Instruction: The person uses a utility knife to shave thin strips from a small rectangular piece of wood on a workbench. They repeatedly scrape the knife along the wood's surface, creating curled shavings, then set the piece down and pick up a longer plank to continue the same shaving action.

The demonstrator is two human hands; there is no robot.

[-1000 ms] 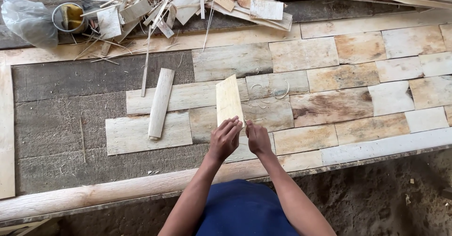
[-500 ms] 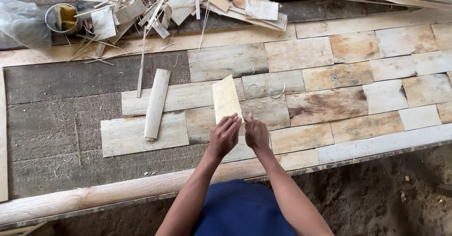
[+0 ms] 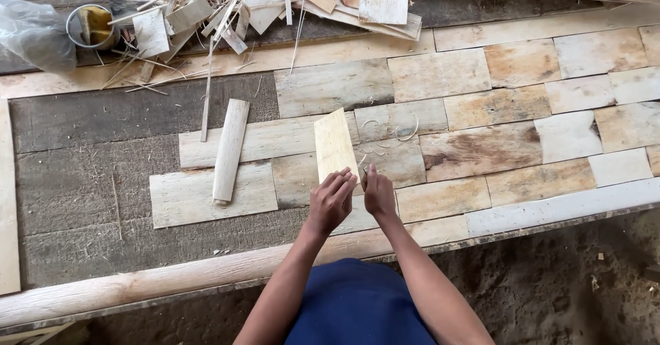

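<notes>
Nearest the camera, the left hand [image 3: 331,200] grips the near end of a pale wood strip [image 3: 335,144], fingers curled over its lower edge, while the right hand [image 3: 379,192] is closed just beside it at the same end, pinching something too small to identify. The strip lies tilted on the tabletop [image 3: 82,180] over a patchwork of flat veneer pieces [image 3: 481,149], with a narrower slat [image 3: 229,149] resting well to its left. At the far edge lie a scrap pile [image 3: 261,4], a small can [image 3: 91,26] and a plastic bag [image 3: 34,34].
</notes>
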